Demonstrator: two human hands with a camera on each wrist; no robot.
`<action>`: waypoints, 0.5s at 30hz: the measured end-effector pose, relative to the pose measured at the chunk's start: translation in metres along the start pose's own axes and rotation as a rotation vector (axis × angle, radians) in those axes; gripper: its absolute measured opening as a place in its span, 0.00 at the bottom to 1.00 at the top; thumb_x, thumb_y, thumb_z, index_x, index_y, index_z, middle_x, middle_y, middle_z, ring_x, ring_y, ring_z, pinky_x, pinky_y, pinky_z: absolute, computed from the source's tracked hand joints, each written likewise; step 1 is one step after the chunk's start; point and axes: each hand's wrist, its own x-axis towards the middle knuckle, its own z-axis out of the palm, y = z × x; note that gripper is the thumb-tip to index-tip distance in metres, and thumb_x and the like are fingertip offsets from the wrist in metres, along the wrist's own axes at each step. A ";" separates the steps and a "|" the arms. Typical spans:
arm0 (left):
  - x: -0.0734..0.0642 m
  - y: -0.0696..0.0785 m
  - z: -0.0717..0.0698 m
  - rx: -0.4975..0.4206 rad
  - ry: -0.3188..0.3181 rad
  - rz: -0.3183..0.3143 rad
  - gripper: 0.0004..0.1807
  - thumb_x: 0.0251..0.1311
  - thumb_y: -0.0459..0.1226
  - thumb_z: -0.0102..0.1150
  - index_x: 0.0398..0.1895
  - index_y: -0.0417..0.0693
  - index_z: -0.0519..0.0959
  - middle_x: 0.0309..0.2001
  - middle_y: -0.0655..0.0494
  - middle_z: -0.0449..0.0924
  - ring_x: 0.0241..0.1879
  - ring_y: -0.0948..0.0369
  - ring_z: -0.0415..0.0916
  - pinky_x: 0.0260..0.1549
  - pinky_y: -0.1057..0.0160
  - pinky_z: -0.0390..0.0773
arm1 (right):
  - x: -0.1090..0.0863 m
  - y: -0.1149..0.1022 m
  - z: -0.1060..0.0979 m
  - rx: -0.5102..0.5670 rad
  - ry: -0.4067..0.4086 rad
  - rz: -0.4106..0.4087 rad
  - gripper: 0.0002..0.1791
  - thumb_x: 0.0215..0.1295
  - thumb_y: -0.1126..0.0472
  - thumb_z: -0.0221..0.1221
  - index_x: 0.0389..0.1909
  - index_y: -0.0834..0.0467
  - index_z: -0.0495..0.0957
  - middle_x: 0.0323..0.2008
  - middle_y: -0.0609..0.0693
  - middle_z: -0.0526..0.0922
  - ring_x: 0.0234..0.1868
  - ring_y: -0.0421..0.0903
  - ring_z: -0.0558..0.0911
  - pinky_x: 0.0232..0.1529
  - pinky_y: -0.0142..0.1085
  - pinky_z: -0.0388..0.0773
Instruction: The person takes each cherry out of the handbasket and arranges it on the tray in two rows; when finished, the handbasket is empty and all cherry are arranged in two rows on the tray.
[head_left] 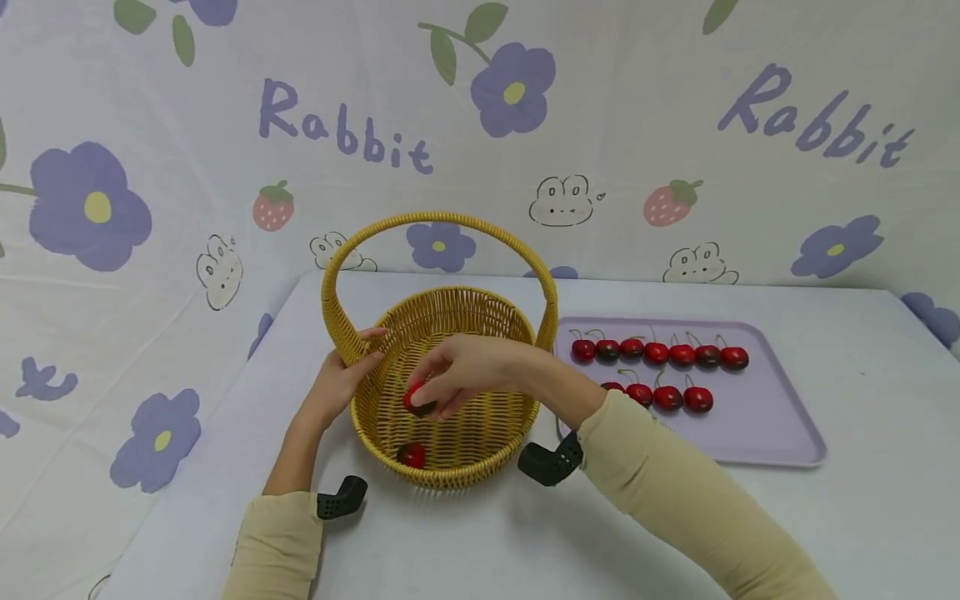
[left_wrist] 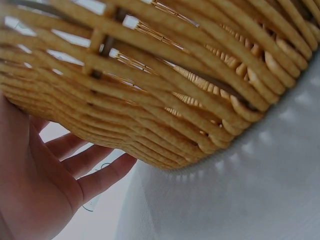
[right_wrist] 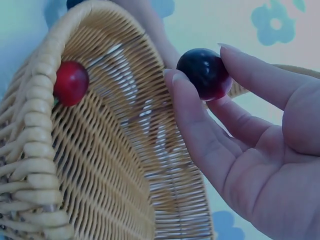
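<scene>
A yellow woven basket (head_left: pixel 450 478) with a tall arched handle stands on the table. My left hand (head_left: pixel 337 385) holds its left rim by the foot of the handle; in the left wrist view the fingers of that hand (left_wrist: pixel 47 185) lie along the outside of the weave. Over the basket's inside, my right hand (head_left: pixel 468 367) pinches a dark red cherry (right_wrist: pixel 204 74) between thumb and fingertips. Another cherry (head_left: pixel 411 455) lies in the basket at the near side, close to the wall; the right wrist view shows it red and shiny.
To the basket's right lies a lilac tray (head_left: pixel 757 429) bearing two rows of stemmed cherries (head_left: pixel 681 356). My right forearm covers part of the tray's left side. A white cloth (head_left: pixel 622 108) printed with flowers and rabbits hangs behind the white table (head_left: pixel 450 550).
</scene>
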 end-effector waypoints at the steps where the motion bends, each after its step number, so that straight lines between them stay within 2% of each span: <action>1: 0.000 0.000 0.000 -0.001 -0.001 0.001 0.23 0.70 0.37 0.49 0.66 0.41 0.67 0.66 0.42 0.63 0.66 0.47 0.59 0.63 0.46 0.56 | -0.003 0.000 0.000 0.002 0.004 -0.008 0.12 0.62 0.63 0.63 0.45 0.62 0.80 0.40 0.57 0.82 0.44 0.58 0.82 0.43 0.41 0.80; 8: 0.000 0.000 0.000 0.020 -0.002 0.007 0.22 0.70 0.36 0.49 0.66 0.41 0.66 0.67 0.41 0.62 0.67 0.46 0.57 0.63 0.44 0.55 | -0.028 0.001 -0.005 -0.035 0.044 -0.049 0.14 0.63 0.61 0.63 0.48 0.61 0.79 0.41 0.54 0.82 0.43 0.54 0.83 0.43 0.40 0.80; 15: 0.000 -0.001 0.000 0.017 0.002 0.005 0.23 0.70 0.37 0.49 0.66 0.41 0.66 0.67 0.41 0.62 0.67 0.45 0.57 0.63 0.44 0.55 | -0.053 0.006 -0.009 -0.015 0.073 -0.083 0.16 0.63 0.60 0.62 0.51 0.59 0.78 0.42 0.53 0.83 0.43 0.52 0.83 0.46 0.41 0.79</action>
